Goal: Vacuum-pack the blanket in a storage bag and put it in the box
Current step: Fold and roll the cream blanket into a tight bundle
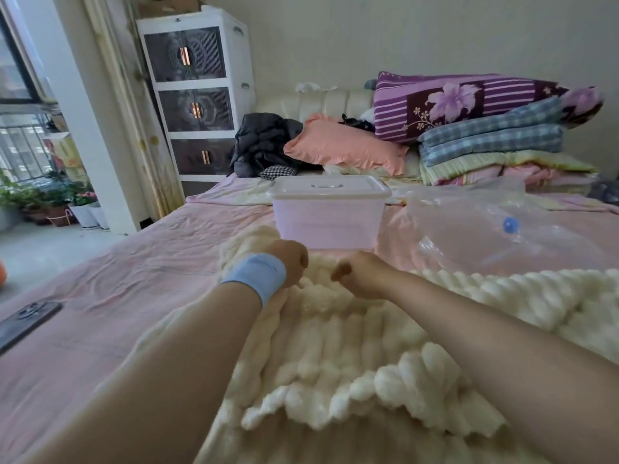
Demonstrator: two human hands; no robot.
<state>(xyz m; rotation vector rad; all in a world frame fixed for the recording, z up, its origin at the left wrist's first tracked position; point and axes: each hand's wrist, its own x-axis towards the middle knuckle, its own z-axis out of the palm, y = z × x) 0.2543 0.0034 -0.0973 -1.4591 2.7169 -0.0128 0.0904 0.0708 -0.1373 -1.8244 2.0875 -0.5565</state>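
Fingers (302, 261) on both hands are curling tight, so the left hand (288, 260) and right hand (361, 275) are sitting almost knuckle to knuckle, bunching up the chunky cream blanket (335, 346) right under them at its far edge. Just past the knuckles the box (326, 219) is sitting with its lid (330, 187) on. Off to the right of the right hand's fingers the storage bag (475, 239) is lying empty on the bed (134, 279), blue valve (510, 225) facing up. Looks like the folding stage to me, nothing's getting bagged yet. If I'm doing this, I'm pulling that edge back toward me in one even fold and squashing the knit narrower than the bag mouth before sliding it in.
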